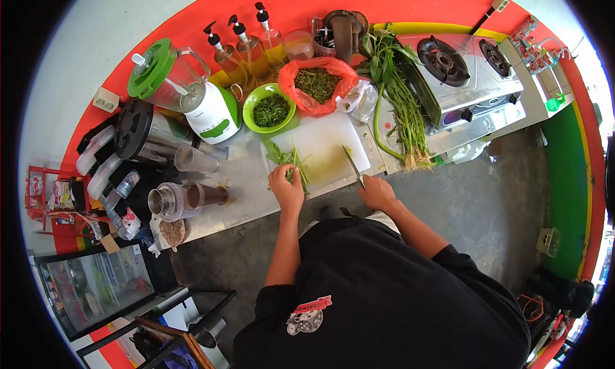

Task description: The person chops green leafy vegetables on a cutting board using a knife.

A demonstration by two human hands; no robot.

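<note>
My left hand (286, 184) is closed on a small bunch of leafy greens (288, 156) at the left side of a white cutting board (333, 129). In my right hand (377, 193) is a knife (352, 164), its blade slanting up over the board's right edge, apart from the greens. A green bit lies near the knife tip. Behind the board stand a green bowl (248, 106) of chopped greens (271, 110) and an orange plastic bag (344, 71) holding more chopped greens (317, 85).
A bundle of long-stemmed greens with roots (410, 122) lies right of the board, beside a gas stove (474, 74). Left are a blender (214, 113), a clear cup (192, 159) and jars (168, 201). Pump bottles (253, 52) line the wall. A clear plastic bag (360, 101) touches the board's back corner.
</note>
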